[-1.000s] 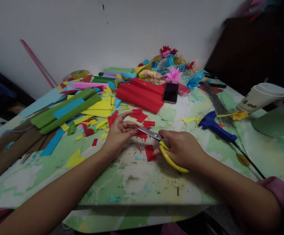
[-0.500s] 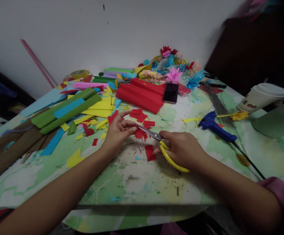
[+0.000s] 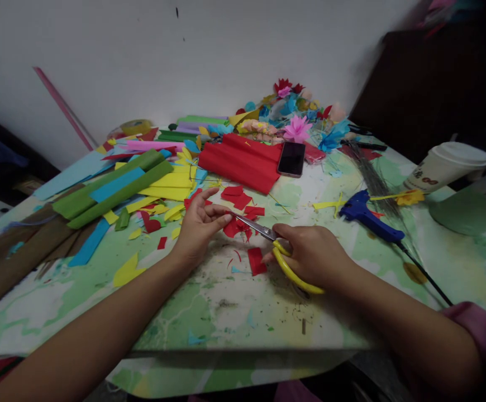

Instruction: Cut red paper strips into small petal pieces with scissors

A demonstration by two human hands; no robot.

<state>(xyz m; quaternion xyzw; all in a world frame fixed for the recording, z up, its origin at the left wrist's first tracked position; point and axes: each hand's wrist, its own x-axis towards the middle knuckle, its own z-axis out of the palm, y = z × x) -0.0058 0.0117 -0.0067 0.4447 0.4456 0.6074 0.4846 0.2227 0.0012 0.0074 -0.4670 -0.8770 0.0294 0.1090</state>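
My left hand [image 3: 199,226] is closed in a pinch over the table, thumb against forefinger, on a small piece of red paper that the fingertips mostly hide. Wrapped around the yellow handles of a pair of scissors [image 3: 257,226] is my right hand [image 3: 312,254]. The blades point left, with their tips at the left fingertips; they look nearly together. Beneath the blades lie loose red paper scraps [image 3: 237,195]. A red paper rectangle [image 3: 257,261] rests on the tabletop just below the scissors, beside thin red and blue snippets.
Folded red crepe paper [image 3: 238,162] and a phone [image 3: 291,159] lie beyond my hands. Green paper [image 3: 115,190] and yellow scraps cover the left. At the right are a blue glue gun [image 3: 371,216] with a cord, thin wires [image 3: 368,167] and a tilted paper cup [image 3: 446,164]. Paper flowers [image 3: 297,128] pile up behind.
My left hand has shifted very slightly left, and its fingertips have moved a little at the scissors' tips. The right hand and scissors are nearly unmoved.
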